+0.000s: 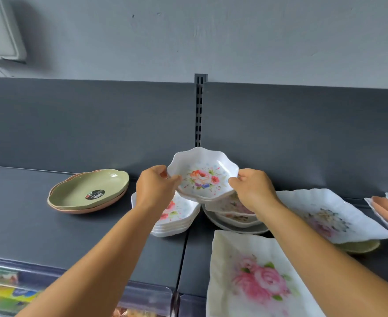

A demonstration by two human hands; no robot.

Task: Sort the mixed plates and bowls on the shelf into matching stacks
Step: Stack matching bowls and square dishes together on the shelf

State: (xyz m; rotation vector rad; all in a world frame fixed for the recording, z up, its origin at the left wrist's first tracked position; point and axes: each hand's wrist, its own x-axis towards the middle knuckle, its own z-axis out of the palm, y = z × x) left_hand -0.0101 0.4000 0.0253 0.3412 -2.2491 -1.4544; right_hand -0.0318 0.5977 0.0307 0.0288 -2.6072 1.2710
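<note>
A white scalloped bowl with a flower print [203, 173] is tilted toward me above the shelf. My left hand [155, 187] grips its left rim and my right hand [253, 191] grips its right rim. Under my left hand stands a stack of matching white floral bowls [178, 217]. Under my right hand is a mixed pile of floral dishes [233, 216]. A green oval dish [89, 189] sits on a pink one at the left.
A large white rectangular plate with a pink rose [257, 277] lies at the front right. Another white floral plate [328, 215] covers a green dish behind it. More plates [387, 208] sit at the far right. The dark shelf [28, 213] has a back panel and slotted upright [198, 110].
</note>
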